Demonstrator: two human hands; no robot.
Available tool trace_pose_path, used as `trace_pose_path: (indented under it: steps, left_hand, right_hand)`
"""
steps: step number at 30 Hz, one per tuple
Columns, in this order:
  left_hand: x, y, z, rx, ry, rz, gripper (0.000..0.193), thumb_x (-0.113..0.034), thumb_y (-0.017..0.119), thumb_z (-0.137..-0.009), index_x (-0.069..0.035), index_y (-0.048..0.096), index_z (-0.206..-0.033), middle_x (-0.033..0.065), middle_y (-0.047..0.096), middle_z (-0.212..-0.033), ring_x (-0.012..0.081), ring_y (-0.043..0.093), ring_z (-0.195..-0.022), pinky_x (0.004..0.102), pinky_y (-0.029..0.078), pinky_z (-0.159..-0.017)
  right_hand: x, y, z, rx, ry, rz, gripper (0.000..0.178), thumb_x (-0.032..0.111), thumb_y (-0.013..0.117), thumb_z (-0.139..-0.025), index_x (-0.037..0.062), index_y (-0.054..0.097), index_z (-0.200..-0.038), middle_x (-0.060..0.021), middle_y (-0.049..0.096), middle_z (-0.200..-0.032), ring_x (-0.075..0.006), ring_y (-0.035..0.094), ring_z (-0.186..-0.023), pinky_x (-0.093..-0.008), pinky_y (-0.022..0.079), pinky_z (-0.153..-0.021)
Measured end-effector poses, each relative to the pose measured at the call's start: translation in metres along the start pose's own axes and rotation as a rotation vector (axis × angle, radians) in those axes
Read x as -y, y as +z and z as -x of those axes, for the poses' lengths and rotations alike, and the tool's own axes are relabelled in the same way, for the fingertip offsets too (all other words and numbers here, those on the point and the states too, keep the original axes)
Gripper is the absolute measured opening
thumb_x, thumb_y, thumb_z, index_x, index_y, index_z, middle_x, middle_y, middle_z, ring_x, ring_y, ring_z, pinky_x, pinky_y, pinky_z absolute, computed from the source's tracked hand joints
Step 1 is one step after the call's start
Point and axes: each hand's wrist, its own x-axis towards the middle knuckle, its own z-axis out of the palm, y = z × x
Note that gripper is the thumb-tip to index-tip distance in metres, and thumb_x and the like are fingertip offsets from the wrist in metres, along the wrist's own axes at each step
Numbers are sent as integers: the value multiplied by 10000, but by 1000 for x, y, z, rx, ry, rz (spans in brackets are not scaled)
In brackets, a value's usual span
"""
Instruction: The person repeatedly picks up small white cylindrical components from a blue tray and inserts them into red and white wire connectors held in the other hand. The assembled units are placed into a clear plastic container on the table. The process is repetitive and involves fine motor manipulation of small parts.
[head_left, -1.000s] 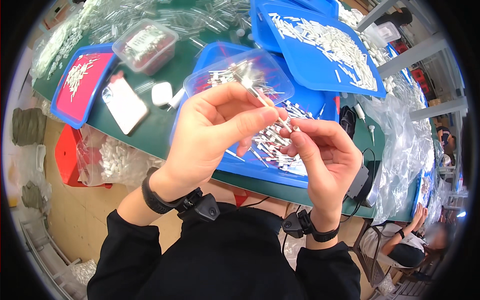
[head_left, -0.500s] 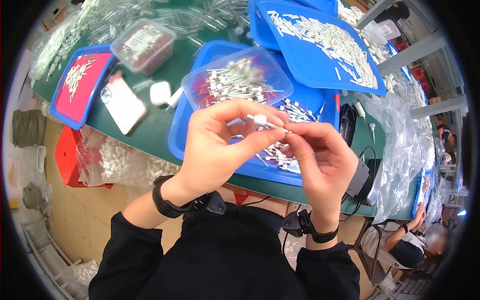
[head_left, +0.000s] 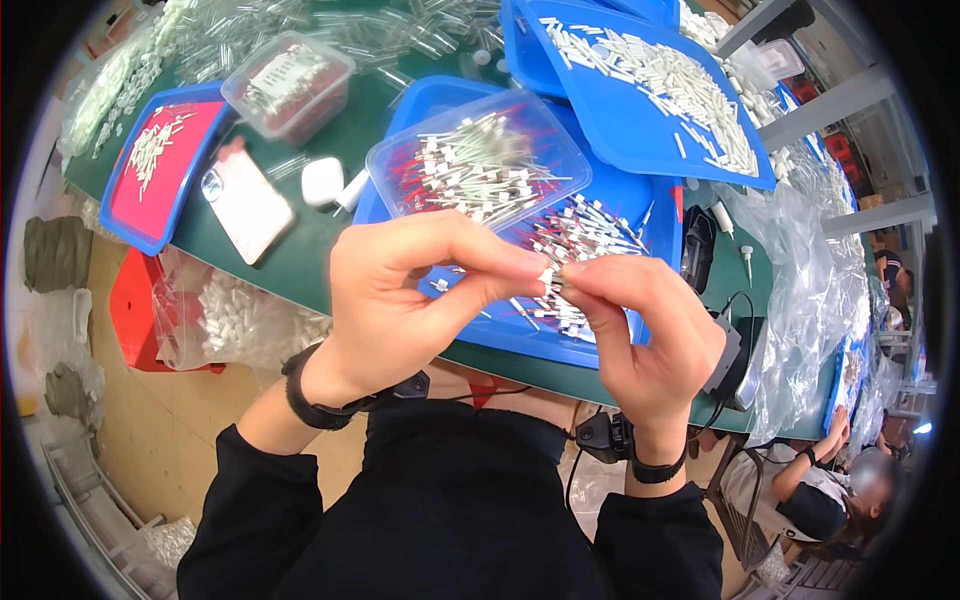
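Note:
My left hand (head_left: 410, 295) and my right hand (head_left: 655, 325) meet fingertip to fingertip over a blue tray (head_left: 545, 346). Thumb and forefinger of each are pinched together on a small white piece (head_left: 550, 279), mostly hidden by the fingertips, so its full shape cannot be made out. Below and beyond the fingers, many thin white-and-dark stick-like parts (head_left: 585, 235) lie loose in the tray. At its far side sits a clear plastic tub (head_left: 577, 178) holding white-capped sticks with red ends (head_left: 480, 165).
Another blue tray (head_left: 600, 135) with short white tubes overlaps at the far right. Leftward are a lidded clear box (head_left: 325, 112), a phone (head_left: 250, 215), a white case (head_left: 322, 182) and a red-bottomed tray (head_left: 195, 165). Plastic bags (head_left: 785, 330) and a seated person (head_left: 800, 495) are to the right.
My left hand has shifted left, and its fingertips now touch the right's over the tray. The round white part that showed between my fingers is now mostly out of sight.

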Motion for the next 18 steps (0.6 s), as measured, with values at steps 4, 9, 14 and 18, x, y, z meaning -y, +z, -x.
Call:
trace_pose_path:
  steps: [4,9,14,18]
  left_hand:
    - [4,-3,1,31,116,-71,165,169,652,-734,35,686,-825,156,704,-791,227,693,-744,295,551,-666]
    - [3,-7,0,66,228,-147,193,174,659,-700,14,698,-801,133,716,-799,220,691,-730,286,543,-658]
    - [4,-9,2,69,255,-137,210,177,656,-693,10,705,-809,130,719,-809,218,689,-728,281,538,-646]
    - [7,-7,2,73,265,-141,218,174,656,-695,9,711,-826,123,718,-804,217,685,-719,279,534,-638]
  right_hand:
    - [10,1,0,-8,154,-50,160,-49,742,-723,6,694,-866,-77,699,-782,-210,682,-702,-279,533,-620]
    - [3,-5,2,94,168,-156,156,-63,741,-713,21,697,-837,-73,696,-777,-198,680,-699,-284,536,-625]
    - [7,-4,1,107,152,-159,155,-69,738,-708,15,691,-829,-75,684,-765,-206,671,-691,-286,533,-622]
    - [6,-2,1,127,67,-101,206,-57,745,-705,-2,681,-893,-81,682,-787,-219,665,-692,-298,527,-613]
